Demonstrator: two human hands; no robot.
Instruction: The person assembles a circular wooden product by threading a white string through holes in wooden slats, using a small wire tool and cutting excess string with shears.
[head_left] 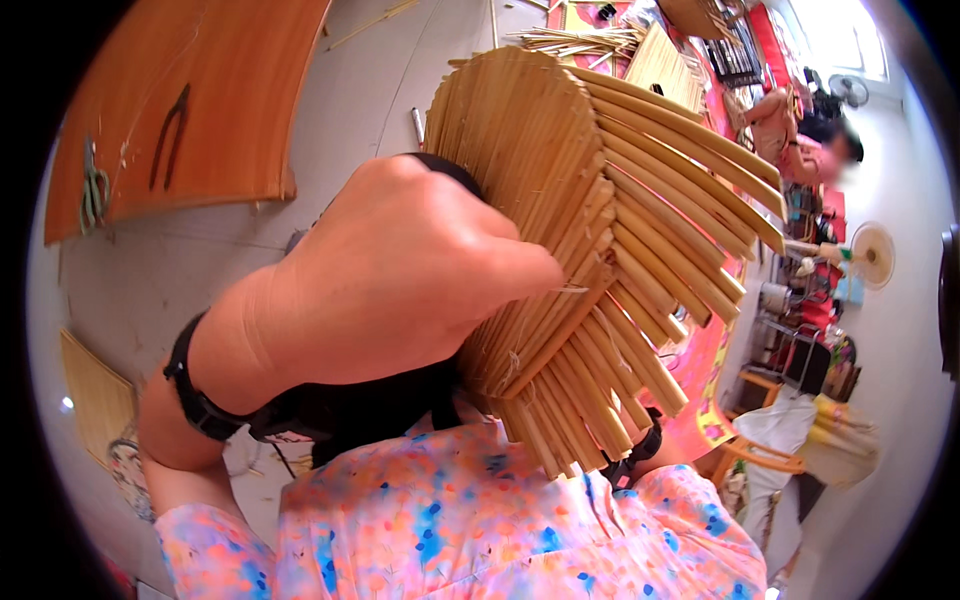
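A fan-shaped piece of bamboo slats [515,120] stands tilted in front of me, with rounded rod ends [680,240] spreading to the right. My left hand [400,260] is closed in a pinch close over its face. From the fingertips a thin pale thread [572,289] sticks out, and more loose thread [513,362] hangs across the slats. Only the right forearm and its dark wristband [640,450] show, low behind the rod ends; the bamboo hides my right hand.
At the left, a brown wooden table [240,90] bears green-handled scissors [93,190] and a dark two-legged tool [172,130]. More bamboo sticks [580,42] lie on the floor ahead. Another person [785,140] sits at the far right, past a standing fan [872,255] and a wooden chair [765,455].
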